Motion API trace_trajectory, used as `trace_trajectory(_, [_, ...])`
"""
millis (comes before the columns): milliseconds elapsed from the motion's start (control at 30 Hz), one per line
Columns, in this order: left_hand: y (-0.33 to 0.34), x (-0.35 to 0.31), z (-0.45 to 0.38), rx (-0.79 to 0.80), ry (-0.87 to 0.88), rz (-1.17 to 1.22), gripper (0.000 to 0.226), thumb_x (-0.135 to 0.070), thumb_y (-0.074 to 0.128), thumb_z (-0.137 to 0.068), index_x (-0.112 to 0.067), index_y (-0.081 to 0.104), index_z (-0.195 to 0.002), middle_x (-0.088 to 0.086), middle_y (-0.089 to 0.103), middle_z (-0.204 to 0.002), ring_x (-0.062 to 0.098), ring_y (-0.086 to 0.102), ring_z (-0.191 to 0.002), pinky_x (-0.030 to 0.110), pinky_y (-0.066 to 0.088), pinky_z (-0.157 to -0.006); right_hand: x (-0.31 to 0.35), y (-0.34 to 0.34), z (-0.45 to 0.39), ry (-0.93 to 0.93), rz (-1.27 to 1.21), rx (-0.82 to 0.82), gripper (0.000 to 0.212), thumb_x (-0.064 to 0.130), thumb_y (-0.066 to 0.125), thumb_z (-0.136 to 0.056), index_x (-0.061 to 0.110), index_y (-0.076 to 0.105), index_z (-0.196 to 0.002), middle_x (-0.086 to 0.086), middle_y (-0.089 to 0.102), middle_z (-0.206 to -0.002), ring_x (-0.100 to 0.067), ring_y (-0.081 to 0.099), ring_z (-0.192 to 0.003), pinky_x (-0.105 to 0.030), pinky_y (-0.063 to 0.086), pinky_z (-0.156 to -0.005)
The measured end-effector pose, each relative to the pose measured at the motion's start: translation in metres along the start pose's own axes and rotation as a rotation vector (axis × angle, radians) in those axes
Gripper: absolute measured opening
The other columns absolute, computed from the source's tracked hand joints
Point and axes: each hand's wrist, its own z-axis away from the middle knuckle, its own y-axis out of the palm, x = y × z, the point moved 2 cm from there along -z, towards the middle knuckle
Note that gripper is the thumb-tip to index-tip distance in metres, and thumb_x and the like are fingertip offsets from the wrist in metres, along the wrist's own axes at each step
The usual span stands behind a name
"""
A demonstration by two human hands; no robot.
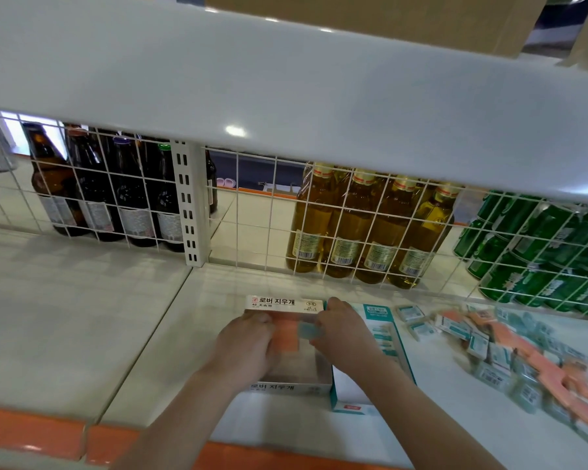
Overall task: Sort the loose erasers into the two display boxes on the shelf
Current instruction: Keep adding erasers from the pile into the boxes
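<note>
An orange eraser (pixel 287 329) was gripped by both the left hand (pixel 246 344) and the right hand (pixel 342 334) over the near white box (pixel 291 385), so it could be put inside.

White display box (pixel 283 304) reads "로버 지우개" (repeated on its front).

White wire mesh panel (pixel 353 228), across mid-frame. Dark brown glass bottles (pixel 99 188), behind mesh, left of frame. Yellow-liquid bottles (pixel 360 225), gold caps, behind mesh, centre right. Green cans (pixel 537 252), stacked, far right. Slotted white upright (pixel 190 205), centre left. Upper shelf board (pixel 286 79), top.
</note>
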Motion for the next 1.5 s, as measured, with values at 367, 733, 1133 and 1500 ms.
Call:
trace_trajectory(367, [0.009, -0.003, -0.011, 0.097, -0.051, -0.045, 0.029, -0.031, 0.046, -0.087, -0.019, 0.064, -0.106, -0.002, 0.057, -0.114, 0.021, 0.055, -0.107, 0.031, 0.047, -0.08, 0.002, 0.008, -0.011, 0.002, 0.114, 0.016, 0.041, 0.011, 0.06, -0.086, 0.01, 0.051, -0.126, -0.009, 0.042, -0.123, -0.023, 0.044, -0.114, -0.035, 0.044, -0.096])
trace_trajectory(733, [0.006, -0.005, -0.013, 0.113, -0.018, -0.05, 0.034, -0.035, 0.043, -0.09, -0.027, 0.056, -0.12, -0.003, 0.051, -0.123, 0.02, 0.049, -0.114, 0.03, 0.045, -0.082, -0.002, 0.007, -0.013, -0.055, 0.059, 0.017, 0.039, 0.025, 0.055, -0.091, 0.014, 0.051, -0.128, -0.007, 0.041, -0.125, -0.022, 0.041, -0.116, -0.034, 0.04, -0.099])
trace_trajectory(1133, [0.005, -0.007, -0.011, 0.118, -0.012, -0.111, 0.032, -0.033, 0.037, -0.094, -0.024, 0.059, -0.116, -0.003, 0.045, -0.126, 0.017, 0.043, -0.119, 0.029, 0.043, -0.082, -0.002, 0.008, -0.017, -0.087, 0.052, -0.017, 0.032, 0.024, 0.054, -0.091, 0.012, 0.056, -0.12, -0.008, 0.046, -0.119, -0.021, 0.047, -0.11, -0.032, 0.044, -0.094])
trace_trajectory(1500, [0.008, -0.008, -0.011, 0.12, 0.03, -0.127, 0.033, -0.03, 0.036, -0.094, -0.022, 0.057, -0.118, -0.006, 0.049, -0.125, 0.017, 0.043, -0.119, 0.032, 0.045, -0.082, -0.003, 0.008, -0.018, -0.105, 0.058, 0.011, 0.03, 0.022, 0.053, -0.092, 0.011, 0.057, -0.12, -0.008, 0.047, -0.119, -0.021, 0.047, -0.11, -0.032, 0.043, -0.094])
